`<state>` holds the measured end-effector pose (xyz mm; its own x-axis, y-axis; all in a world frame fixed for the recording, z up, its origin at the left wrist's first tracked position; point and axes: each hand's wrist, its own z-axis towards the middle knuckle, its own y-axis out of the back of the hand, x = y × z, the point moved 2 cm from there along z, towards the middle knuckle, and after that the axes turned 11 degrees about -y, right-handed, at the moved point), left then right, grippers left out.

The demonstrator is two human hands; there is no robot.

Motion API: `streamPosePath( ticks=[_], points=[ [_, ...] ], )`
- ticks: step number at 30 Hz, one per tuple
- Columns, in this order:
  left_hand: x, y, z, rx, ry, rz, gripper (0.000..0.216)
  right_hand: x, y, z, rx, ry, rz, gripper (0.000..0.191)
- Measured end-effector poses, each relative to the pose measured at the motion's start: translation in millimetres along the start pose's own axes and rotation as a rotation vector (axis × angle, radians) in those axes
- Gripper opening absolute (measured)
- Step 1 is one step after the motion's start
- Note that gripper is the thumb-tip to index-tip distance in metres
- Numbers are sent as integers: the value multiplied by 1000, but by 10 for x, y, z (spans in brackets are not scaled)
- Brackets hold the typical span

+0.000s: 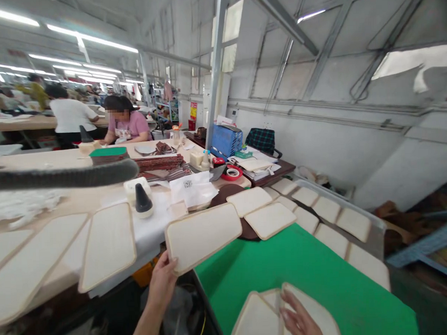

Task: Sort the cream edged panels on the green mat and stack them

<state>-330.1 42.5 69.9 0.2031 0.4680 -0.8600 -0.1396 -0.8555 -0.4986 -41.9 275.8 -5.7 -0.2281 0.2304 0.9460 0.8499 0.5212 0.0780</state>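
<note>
Panel (204,235) beyond green table (304,272) edge

The left forearm rises from the bottom edge, bare, slanting up and a little to the right. The left hand (164,281) is raised at its end, back toward the camera, its grip closed on a flat edge: fingers curled behind, thumb pressed on the near face. The right hand (300,321) sits low at the bottom edge, palm down, fingers spread and flat, pointing up and left. Its wrist is cut off by the frame.
</note>
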Motion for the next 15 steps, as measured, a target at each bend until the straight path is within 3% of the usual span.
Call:
streamPosePath(
  ticks=[4, 7, 11, 15],
  points=[
    [-396, -172, -519, 147, 93, 29, 53, 644, 230, -192, 84, -125, 203, 81],
    [-463, -461, -805, 256, 166, 64, 55, 942, 570, -298, 27, -81, 271, 74],
    [-324, -849, -1104, 406, 238, 76, 48, 917, 1142, -582, 35, -107, 342, 50],
    [-145, -1126, -1239, 443, 311, -7, 41, 546, 1611, -1107, -7, -135, 405, 44]
  ],
)
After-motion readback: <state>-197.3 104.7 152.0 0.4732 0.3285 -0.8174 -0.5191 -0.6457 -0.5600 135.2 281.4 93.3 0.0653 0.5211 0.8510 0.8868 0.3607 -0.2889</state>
